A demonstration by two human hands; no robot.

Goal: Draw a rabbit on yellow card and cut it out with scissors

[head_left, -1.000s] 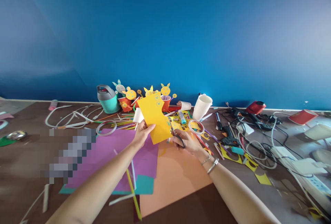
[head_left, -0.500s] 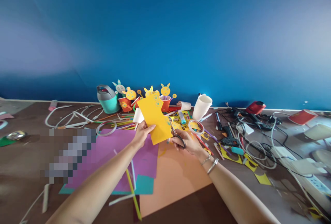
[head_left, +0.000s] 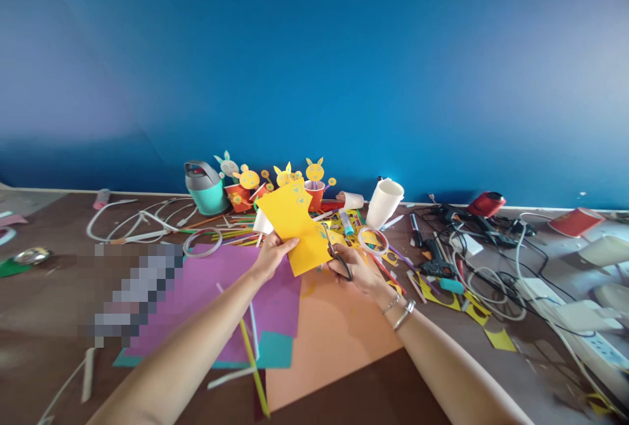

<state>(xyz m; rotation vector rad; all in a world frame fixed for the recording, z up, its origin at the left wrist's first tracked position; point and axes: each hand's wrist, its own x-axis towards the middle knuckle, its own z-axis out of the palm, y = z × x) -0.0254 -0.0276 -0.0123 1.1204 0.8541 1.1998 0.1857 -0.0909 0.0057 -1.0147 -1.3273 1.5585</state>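
My left hand [head_left: 271,256] pinches the lower left edge of a yellow sheet of paper [head_left: 295,223] with small blue heart marks, held up over the table. My right hand [head_left: 354,268] is closed through the black handles of a pair of scissors [head_left: 335,253], whose blades meet the paper's right edge. Under both hands lie a purple sheet [head_left: 216,294], an orange sheet [head_left: 329,333] and a teal sheet [head_left: 275,350].
Paper-cup bunny figures [head_left: 275,183] and a teal lidded cup [head_left: 206,188] stand by the blue wall. White paper cups [head_left: 384,202], a tape ring [head_left: 372,240], a glue gun [head_left: 435,256], cables and a power strip [head_left: 584,327] crowd the right. Straws and paper scraps litter the brown table [head_left: 44,307].
The yellow paper has turned clockwise and dropped a little in my left hand, while the scissors stay at its right edge.
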